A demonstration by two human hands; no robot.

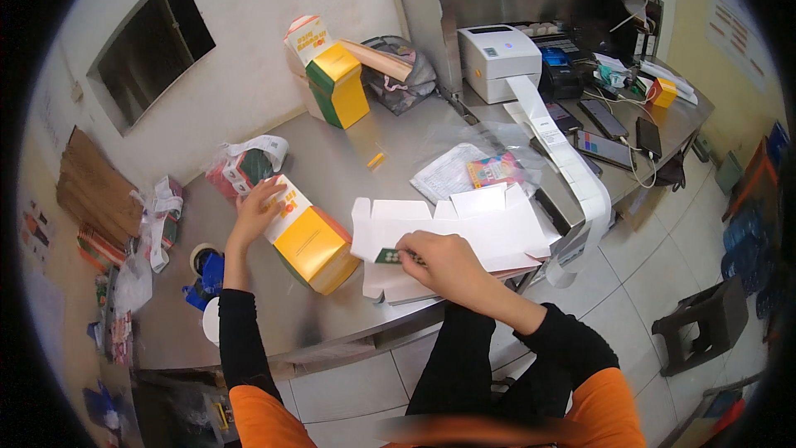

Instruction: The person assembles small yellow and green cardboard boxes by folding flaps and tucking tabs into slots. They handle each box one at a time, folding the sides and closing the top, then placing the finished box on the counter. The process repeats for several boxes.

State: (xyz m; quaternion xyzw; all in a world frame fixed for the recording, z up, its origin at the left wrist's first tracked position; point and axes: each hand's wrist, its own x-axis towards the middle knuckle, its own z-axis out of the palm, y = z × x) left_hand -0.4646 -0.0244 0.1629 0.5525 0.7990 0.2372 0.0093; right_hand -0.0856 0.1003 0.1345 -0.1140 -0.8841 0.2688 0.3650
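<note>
We count two yellow cartons on the steel table (pixel 348 158): one yellow carton (pixel 313 242) lies on its side near the front edge, and a second yellow-and-green carton (pixel 338 83) stands at the back edge against the wall. Our left hand (pixel 254 209) rests open on the white flap end of the near carton, fingers spread and closed on nothing. Our right hand (pixel 444 261) pinches one small dark green card (pixel 387 256) between thumb and fingers, over the stack of flat white box blanks (pixel 464 228) that reaches the front edge. Behind the blanks lie a clear bag (pixel 452 170) and one colourful packet (pixel 493 170). One white label printer (pixel 497 58) sits toward the right end, its label strip (pixel 572 166) trailing over the front edge. Three phones (pixel 609 137) lie at the far right corner. Bare steel shows between the two cartons.
</note>
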